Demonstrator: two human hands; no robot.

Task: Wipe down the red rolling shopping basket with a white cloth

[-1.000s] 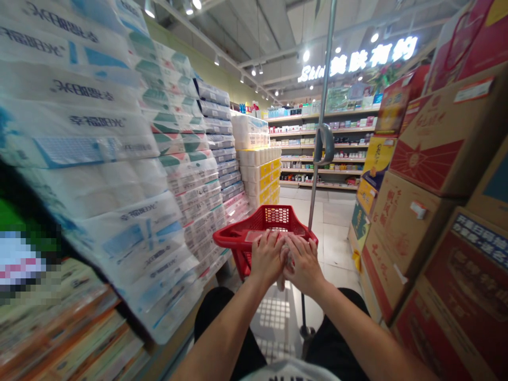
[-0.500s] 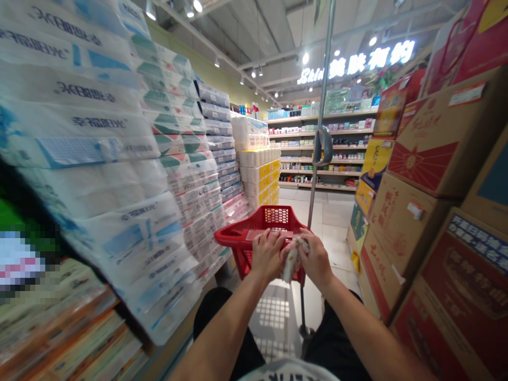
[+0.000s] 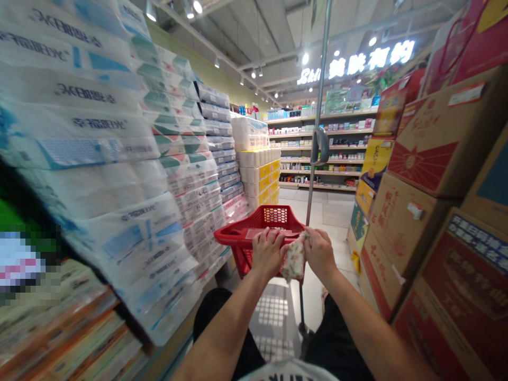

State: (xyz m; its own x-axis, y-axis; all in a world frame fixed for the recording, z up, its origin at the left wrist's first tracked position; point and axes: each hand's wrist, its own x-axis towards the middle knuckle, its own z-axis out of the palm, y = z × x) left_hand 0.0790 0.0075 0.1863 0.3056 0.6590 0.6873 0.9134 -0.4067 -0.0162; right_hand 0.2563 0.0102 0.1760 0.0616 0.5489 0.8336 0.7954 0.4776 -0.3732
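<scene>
So there's one red cart (image 3: 229,238), one pale patterned cloth (image 3: 294,260) and two hands; the right hand (image 3: 319,252) has it pinched, fingers closed, and it dangles by the cart's near right corner. The left hand (image 3: 268,252) is draped over the near edge, can't tell how firmly, with open floor (image 3: 337,233) off the right edge.
</scene>
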